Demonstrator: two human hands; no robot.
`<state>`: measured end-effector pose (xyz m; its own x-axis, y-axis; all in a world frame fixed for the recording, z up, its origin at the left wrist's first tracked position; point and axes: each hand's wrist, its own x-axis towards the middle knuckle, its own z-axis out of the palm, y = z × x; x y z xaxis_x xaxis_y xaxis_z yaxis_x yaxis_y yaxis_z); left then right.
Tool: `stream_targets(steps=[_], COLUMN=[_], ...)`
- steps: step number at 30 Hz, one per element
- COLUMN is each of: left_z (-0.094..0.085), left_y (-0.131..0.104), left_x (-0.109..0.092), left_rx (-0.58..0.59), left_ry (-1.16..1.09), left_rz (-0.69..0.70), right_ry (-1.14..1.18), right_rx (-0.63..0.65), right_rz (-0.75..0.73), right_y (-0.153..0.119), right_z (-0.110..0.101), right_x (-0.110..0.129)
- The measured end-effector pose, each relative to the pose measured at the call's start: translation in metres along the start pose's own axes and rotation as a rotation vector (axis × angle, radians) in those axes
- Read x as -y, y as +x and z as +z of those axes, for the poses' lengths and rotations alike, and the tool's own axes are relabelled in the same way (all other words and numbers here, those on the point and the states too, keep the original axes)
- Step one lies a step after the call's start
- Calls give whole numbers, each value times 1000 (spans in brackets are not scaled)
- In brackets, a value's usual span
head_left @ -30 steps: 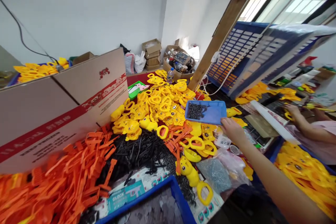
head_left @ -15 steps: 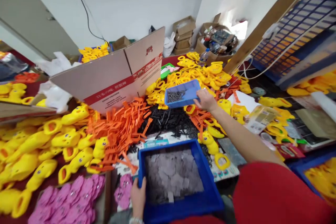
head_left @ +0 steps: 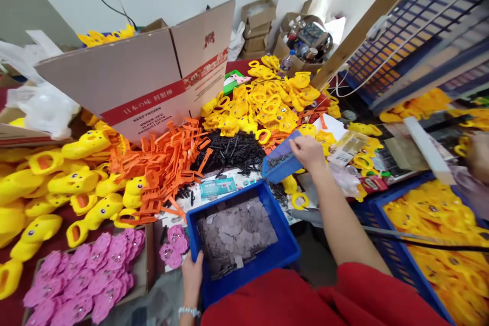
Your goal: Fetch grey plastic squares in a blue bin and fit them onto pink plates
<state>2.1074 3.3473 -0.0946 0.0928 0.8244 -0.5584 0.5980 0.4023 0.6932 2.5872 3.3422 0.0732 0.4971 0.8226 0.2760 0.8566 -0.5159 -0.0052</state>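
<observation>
My left hand point(head_left: 192, 272), with a beaded bracelet at the wrist, grips the left edge of a dark blue plastic bin point(head_left: 287, 252). Many small flat grey pieces point(head_left: 237, 229) lie in the bin. In my right hand point(head_left: 309, 153) is a small light blue tray point(head_left: 289, 169), pinched by its far right end. The tray is tilted, and small dark metal pieces, probably screws, show inside it. It hangs just beyond the bin's far right corner, beside a heap of black plastic parts point(head_left: 233, 150).
Orange plastic parts point(head_left: 164, 163) and yellow duck-shaped toys point(head_left: 76, 183) are heaped at left. Pink flower-like pieces point(head_left: 82, 280) fill a carton at front left. A cardboard panel point(head_left: 153, 81) stands behind. At right is a blue crate point(head_left: 408, 260) of yellow parts, below a wooden post point(head_left: 367, 20).
My right hand has brought the light blue tray nearer and lower, from above the yellow pile toward the bin, and it tilts more. My left hand stays on the bin. The view has shifted.
</observation>
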Motion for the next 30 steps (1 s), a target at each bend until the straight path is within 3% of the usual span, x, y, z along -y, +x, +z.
stream_targets(steps=[5, 10, 13, 19, 22, 24, 26, 28, 30], left_z=[-6, -7, -7, -4, -3, -4, -8, -12, -12], left_y=[-3, -8, -9, -7, -11, -16, -22, -28, -33], left_x=[4, -2, -2, 3, 1, -5, -17, -34, -56], left_rx=[-79, -81, -88, -92, -96, -162, -299, -386, -285], left_ry=[35, 53, 60, 62, 137, 201, 241, 218, 94], left_rz=[-45, -54, -84, -112, -104, -59, 58, 217, 319], right_ry=[-191, -311, -352, -387, -365, -337, -274, -159, 1], right_rx=[337, 492, 527, 469, 421, 380, 239, -8, -244], right_rz=[-92, -227, -224, -228, -214, -195, -174, -184, -229], right_y=[11, 40, 54, 70, 63, 47, 22, -12, -51], right_z=[0, 2, -2, -22, -25, -30, -40, -58, -79], right_x=[4, 17, 17, 22, 29, 31, 31, 29, 31])
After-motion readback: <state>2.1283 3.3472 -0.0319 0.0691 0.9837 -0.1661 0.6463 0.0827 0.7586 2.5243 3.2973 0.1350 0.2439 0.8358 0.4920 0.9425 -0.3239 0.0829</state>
